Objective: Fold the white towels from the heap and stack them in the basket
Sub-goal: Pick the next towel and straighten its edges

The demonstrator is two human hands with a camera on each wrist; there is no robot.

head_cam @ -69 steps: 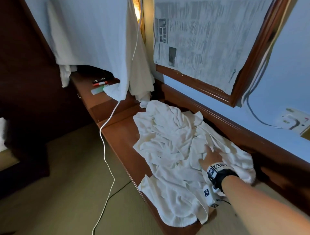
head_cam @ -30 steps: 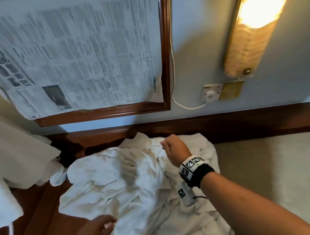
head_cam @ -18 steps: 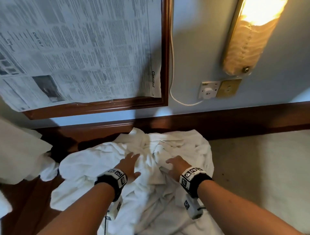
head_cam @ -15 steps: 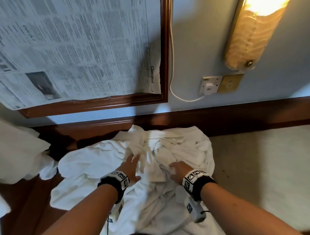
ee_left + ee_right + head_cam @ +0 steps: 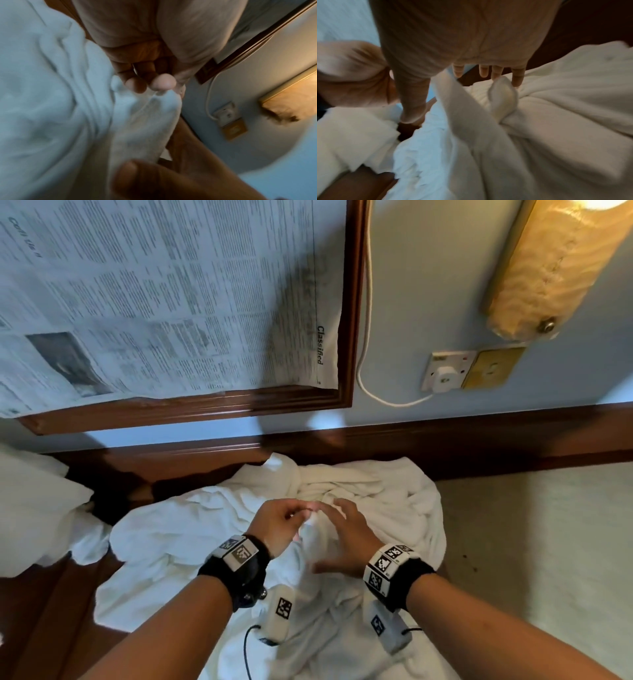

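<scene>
Heap of white towels (image 5: 219,525) lies crumpled on a brown wooden ledge (image 5: 44,604), pushed up against the dark wood rail (image 5: 479,440) that runs along the wall. All places below are given relative to the heap.

Left hand (image 5: 277,525) — above the middle of the heap, fingers curled, fingertips (image 5: 163,82) pinching the raised edge of one towel (image 5: 142,121). In the left wrist view this towel rises from the heap as a narrow, taut strip up to the pinch. Grip: narrow, holding cloth.

Right hand (image 5: 346,535) — just beside the left one, over the heap's middle, palm turned toward the lifted strip. Fingers (image 5: 483,71) are straight and spread; the right wrist view shows them apart, hanging just above a small upright fold of cloth (image 5: 503,94). Whether any fingertip touches that fold cannot be told — the picture is blurred. Grip: wide, holding nothing that I can see.

Both wrists carry black bands with printed square markers (image 5: 387,563).

Surroundings, relative to the heap:
- Above it on the wall, a wood-framed panel covered by a sheet of newspaper (image 5: 154,302).
- Above and to the right, a white plug in a wall socket (image 5: 445,374) with a white cable (image 5: 366,337) rising beside the frame, a brass plate (image 5: 489,368) just beside the socket, and a lit wall lamp (image 5: 555,261) over both.
- To the right, a pale, speckled surface (image 5: 548,542).
- To the left, more white cloth (image 5: 30,508) hanging over the ledge.

Basket: not in any view.
</scene>
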